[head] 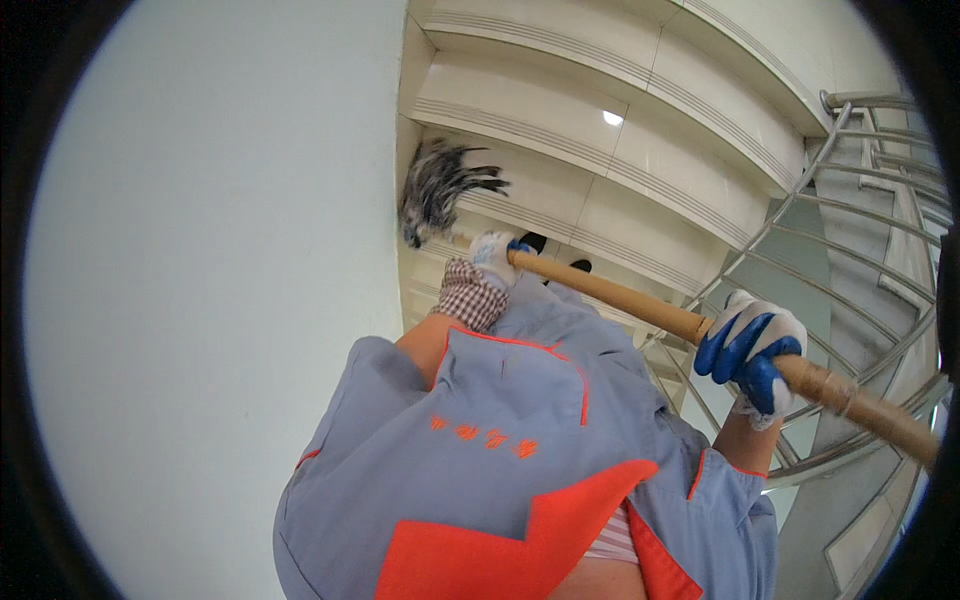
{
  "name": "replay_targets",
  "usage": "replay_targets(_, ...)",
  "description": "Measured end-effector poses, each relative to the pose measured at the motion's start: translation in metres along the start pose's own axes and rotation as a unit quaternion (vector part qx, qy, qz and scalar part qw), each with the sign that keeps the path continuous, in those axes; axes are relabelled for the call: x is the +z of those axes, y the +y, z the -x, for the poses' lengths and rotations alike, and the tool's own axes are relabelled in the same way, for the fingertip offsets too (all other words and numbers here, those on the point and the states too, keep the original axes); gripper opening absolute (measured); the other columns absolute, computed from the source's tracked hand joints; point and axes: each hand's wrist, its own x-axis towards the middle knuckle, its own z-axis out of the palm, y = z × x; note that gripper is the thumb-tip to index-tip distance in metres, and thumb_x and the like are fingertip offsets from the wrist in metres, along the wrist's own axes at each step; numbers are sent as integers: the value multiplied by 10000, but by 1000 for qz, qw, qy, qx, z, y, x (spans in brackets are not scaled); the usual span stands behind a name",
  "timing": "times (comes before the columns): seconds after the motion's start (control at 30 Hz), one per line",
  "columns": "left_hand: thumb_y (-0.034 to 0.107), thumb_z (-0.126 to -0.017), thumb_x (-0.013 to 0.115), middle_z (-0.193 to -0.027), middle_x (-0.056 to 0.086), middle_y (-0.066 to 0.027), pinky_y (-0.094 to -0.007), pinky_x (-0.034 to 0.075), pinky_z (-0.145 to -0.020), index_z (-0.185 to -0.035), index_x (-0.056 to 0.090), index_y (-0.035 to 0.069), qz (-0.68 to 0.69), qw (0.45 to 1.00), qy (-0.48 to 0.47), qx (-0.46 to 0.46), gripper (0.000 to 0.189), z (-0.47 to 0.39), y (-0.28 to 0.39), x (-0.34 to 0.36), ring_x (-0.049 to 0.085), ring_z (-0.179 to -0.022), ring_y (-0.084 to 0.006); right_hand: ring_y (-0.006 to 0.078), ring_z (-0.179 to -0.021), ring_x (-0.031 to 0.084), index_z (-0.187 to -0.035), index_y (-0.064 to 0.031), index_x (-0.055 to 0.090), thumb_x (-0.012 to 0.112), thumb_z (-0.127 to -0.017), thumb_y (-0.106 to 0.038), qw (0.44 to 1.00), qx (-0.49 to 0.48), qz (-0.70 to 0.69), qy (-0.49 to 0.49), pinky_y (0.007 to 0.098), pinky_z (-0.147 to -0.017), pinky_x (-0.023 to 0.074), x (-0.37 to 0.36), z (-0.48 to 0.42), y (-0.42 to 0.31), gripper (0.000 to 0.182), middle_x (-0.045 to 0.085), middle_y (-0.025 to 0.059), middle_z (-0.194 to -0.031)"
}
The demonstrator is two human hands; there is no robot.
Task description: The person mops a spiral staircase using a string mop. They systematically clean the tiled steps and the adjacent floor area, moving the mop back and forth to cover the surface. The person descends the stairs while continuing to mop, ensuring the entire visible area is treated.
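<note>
A string mop with black and grey strands [442,184] lies on a tiled stair step, in the corner against the wall. Its wooden handle [622,291] runs slantwise to the right edge, with tape around its upper part. My left hand [495,253], in a white and blue work glove with a checked cuff above it, grips the handle low down, near the mop head. Farther up, my right hand [752,349] is closed around the same handle, in a like glove. Two dark shoe tips [533,241] show beyond my grey-blue jacket.
Cream stair treads [547,71] with grooved edges rise towards the top of the view. A pale wall [225,225] bounds them on the left. On the right a curved stainless steel railing [832,217] stands close to my right hand and the handle.
</note>
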Motion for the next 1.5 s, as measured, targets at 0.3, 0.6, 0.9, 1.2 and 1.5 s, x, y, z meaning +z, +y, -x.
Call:
replay_targets(0.3,251,-529,751,-640,612,-108,-392,480,-567,-640,614,136,43,983,-176,14,211,-12,248,-275,609,-616,-318,127,-520,461,-689,-149,436,589,-851,-232,979,-25,-174,106,285,-543,335,-118,-65,-247,237,473,-5,-626)
replay_targets(0.6,205,-572,688,-616,607,-55,-385,453,-581,-646,611,149,66,954,-107,271,121,-101,387,-349,613,-616,-272,78,-590,452,-668,-217,463,609,-809,-257,947,-207,-115,217,295,-641,339,-177,27,-368,208,462,-66,-644)
replay_targets(0.9,193,-592,718,-664,622,-45,-369,493,-632,-681,623,139,-12,923,-50,382,141,-215,398,-337,616,-661,-258,92,-635,511,-675,-215,496,593,-845,-251,878,-204,63,429,297,-712,384,-138,82,-327,198,529,-44,-676)
replay_targets(1.2,207,-700,690,-850,616,-51,-513,248,-1049,-797,628,189,-114,955,-104,255,116,-295,380,-228,594,-932,-250,209,-707,466,-749,-110,429,533,-931,-247,949,-49,87,298,366,-686,416,-109,15,-292,251,450,49,-737)
replay_targets(1.5,264,-540,751,-757,622,-2,-425,347,-935,-741,625,218,-30,899,-139,414,242,-245,520,-117,617,-800,-218,219,-840,575,-926,-157,518,561,-893,-178,721,257,589,257,372,-769,494,-103,169,-401,58,555,71,-947)
